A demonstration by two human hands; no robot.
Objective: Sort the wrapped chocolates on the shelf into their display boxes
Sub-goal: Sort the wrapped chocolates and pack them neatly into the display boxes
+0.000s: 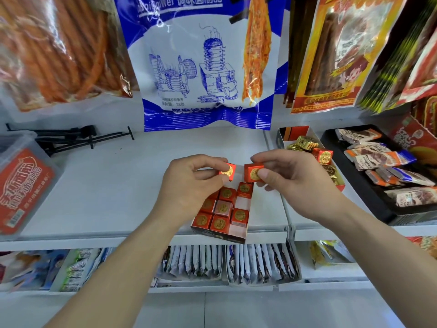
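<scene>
Each hand holds one small wrapped chocolate just above the red display box (220, 234), which sits at the front edge of the white shelf (118, 185). The left hand (189, 183) pinches a red cube (227, 171) between thumb and forefinger, with the other fingers curled under. The right hand (290, 183) pinches a second red cube (252, 172) the same way, thumb on its gold-seal face and fingers behind. The two cubes hang just beside each other, not touching, over the box's far end. Inside the box, red chocolates stand in tight rows on the near and left sides, and a bare white strip along the right side has room for more. To the right, a gold box (295, 133) holds gold chocolates (305, 142) with a stray red chocolate (324, 156) near its right wall, so the sorting looks only partly done. The pieces look light and fairly firm, square-edged under thin shiny foil. That foil is probably slick and easily creased, and hard squeezing could dent the corners. The sensible hold is the present one: fingertip pads on two opposite flat faces, with light pressure, so each cube can be lowered straight into a gap without scraping its neighbours. The cardboard box looks light too and may slide if nudged.
</scene>
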